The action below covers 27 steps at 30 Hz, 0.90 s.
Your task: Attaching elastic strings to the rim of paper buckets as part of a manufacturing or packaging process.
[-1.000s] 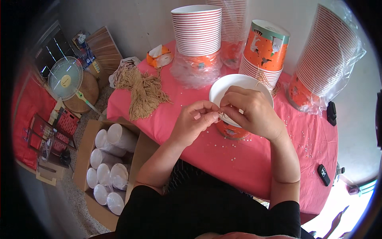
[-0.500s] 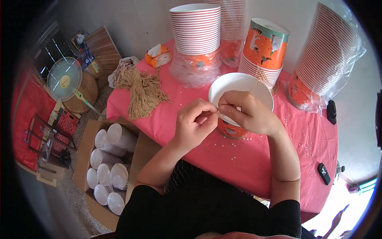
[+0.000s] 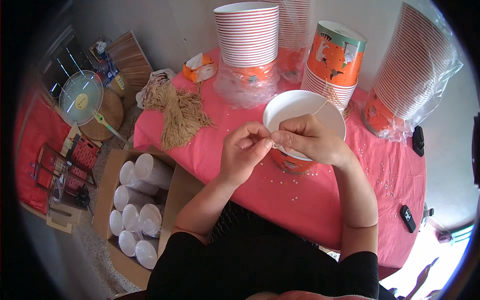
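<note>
A paper bucket [image 3: 282, 106] with a white inside and an orange printed outside stands upright in front of me. At its near left rim, my left hand [image 3: 243, 154] pinches a thin tan cord between thumb and forefinger. My right hand [image 3: 312, 140] reaches over the bucket's opening and pinches the same cord, its thumb touching the left fingertips. Beyond the right knuckles a length of the cord [image 3: 321, 107] runs up across the bucket's mouth to the far rim. The fingers partly hide whatever loop or knot is between them.
Stacked buckets [image 3: 246, 37] stand along the back, beside another stack [image 3: 330, 60] and a plastic-wrapped one [image 3: 410, 75]. A tan cord bundle [image 3: 182, 117] lies on the pink cloth [image 3: 225, 200], with small white dots scattered about. A remote [image 3: 407, 218] lies right; a carton [image 3: 102, 200] of wrapped white cups stands left.
Both hands stay at the near rim, their fingertips slightly shifted at the pinched cord. More of the cord now shows above the right hand, stretched toward the far rim.
</note>
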Motion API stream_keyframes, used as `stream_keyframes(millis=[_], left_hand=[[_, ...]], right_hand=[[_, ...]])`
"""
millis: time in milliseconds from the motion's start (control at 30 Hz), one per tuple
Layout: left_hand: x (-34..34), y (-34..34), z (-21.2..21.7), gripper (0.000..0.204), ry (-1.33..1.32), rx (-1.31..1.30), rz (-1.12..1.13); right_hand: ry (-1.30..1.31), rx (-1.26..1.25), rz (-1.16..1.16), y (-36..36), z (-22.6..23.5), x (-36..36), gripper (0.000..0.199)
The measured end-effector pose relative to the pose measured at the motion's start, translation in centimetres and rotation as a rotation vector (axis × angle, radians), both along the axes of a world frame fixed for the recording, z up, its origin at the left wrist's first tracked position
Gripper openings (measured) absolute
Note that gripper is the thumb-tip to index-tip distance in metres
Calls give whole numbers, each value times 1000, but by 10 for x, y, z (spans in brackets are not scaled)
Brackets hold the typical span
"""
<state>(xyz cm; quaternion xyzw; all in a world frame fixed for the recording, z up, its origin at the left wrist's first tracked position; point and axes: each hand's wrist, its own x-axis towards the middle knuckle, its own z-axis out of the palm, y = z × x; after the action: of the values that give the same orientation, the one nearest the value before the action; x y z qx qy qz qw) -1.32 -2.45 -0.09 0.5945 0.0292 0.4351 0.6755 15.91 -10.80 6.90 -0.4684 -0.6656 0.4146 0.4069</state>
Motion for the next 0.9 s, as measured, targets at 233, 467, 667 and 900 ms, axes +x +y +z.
stream_keyframes(millis=[233, 467, 667, 900], left_hand=[[-1, 7, 7, 4, 2, -260, -140], [-6, 8, 12, 4, 35, -415, -190], [-9, 15, 11, 6, 35, -581, -471], [-10, 13, 11, 6, 14, -660, -485]], right_hand=[[-202, 358, -238, -1, -5, -15, 15], [-322, 598, -270, 1, -11, -19, 16], [-144, 498, -226, -1, -8, -20, 19], [-288, 725, -278, -1, -5, -22, 20]])
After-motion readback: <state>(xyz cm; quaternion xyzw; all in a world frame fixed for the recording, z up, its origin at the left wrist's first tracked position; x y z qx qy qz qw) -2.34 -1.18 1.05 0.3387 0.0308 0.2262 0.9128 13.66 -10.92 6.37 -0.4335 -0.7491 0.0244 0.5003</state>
